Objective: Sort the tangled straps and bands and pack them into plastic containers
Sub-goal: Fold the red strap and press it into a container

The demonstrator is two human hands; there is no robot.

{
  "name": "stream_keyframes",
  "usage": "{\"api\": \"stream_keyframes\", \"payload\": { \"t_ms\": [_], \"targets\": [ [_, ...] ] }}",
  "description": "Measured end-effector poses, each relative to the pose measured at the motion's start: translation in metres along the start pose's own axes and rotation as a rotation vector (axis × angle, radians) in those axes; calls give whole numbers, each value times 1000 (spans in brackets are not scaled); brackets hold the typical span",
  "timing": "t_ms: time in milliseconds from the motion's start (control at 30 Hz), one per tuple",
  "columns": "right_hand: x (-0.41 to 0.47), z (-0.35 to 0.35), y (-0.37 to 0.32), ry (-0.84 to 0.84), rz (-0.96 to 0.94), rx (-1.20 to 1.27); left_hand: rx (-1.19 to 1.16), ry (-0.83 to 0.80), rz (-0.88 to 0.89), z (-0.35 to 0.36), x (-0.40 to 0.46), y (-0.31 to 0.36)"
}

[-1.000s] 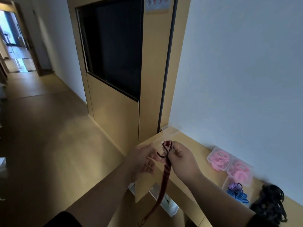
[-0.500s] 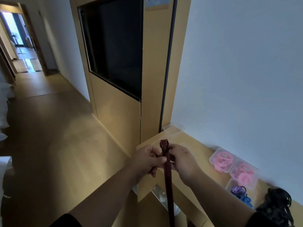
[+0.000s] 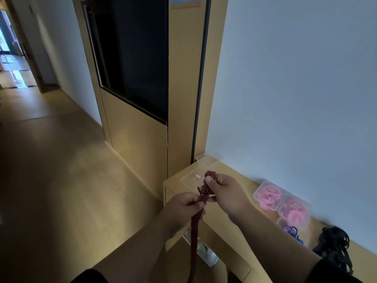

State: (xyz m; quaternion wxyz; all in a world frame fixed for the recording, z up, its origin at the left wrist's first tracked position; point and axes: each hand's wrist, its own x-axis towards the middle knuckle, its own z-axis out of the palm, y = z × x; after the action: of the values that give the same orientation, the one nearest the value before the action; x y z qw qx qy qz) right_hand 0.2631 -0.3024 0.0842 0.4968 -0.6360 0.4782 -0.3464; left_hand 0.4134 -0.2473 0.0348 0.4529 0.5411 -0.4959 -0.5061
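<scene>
A red-and-black striped strap point(image 3: 195, 221) hangs above the worktop's point(image 3: 222, 217) near edge. The right hand point(image 3: 226, 190) has its grip pinched on the looped top, the left hand point(image 3: 183, 207) clamped lower. Behind sit a clear lid point(image 3: 192, 178) and pink-filled containers point(image 3: 268, 195).

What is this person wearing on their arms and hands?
Both hands are bare: the left hand and right hand show no gloves, rings or watch. The forearms are uncovered, with dark sleeves pushed up towards the elbows at the bottom edge of the view.
</scene>
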Motion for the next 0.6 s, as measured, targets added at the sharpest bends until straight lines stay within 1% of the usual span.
{"api": "stream_keyframes", "payload": {
  "t_ms": [100,200,267,300,400,467,533,600],
  "targets": [
    [3,-10,-4,-8,21,-226,-19,48,-23,-8,2,3],
    [4,-12,-6,-80,49,-245,1,29,-10,-13,5,4],
    [5,-12,-5,-83,16,-362,5,31,2,-14,6,3],
    [6,-11,-5,-77,19,-364,3,29,5,-15,7,3],
    [9,-7,-5,-102,66,-232,22,25,9,-15,5,3],
    [11,-6,-6,-120,65,-280,14,34,1,-15,6,1],
    [13,-8,-5,-144,52,-377,-2,57,-16,-17,7,0],
    [14,-10,-5,-176,7,-587,-3,80,-38,-20,9,-1]
  ]
}}
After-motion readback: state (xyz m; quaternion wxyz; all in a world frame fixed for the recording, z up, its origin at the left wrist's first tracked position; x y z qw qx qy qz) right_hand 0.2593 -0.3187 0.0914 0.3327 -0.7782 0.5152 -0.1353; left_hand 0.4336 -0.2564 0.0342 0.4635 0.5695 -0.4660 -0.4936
